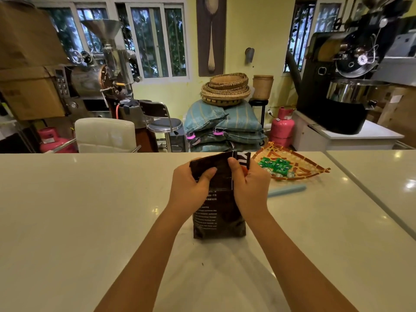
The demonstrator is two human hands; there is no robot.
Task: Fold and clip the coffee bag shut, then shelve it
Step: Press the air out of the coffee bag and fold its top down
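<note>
Dark coffee bag (219,219) stood upright on white counter (90,210), near its middle. Left hand (189,190) gripped bag's upper left, thumb pressed on front of folded top. Right hand (251,188) held upper right edge, fingers curled round it; small orange-red thing showed between its fingers, kind unclear. Pale blue stick (287,190) lay on counter just right of right hand. Woven tray (315,171) with green packets (275,165) sat beyond stick, near counter's far edge.
</note>
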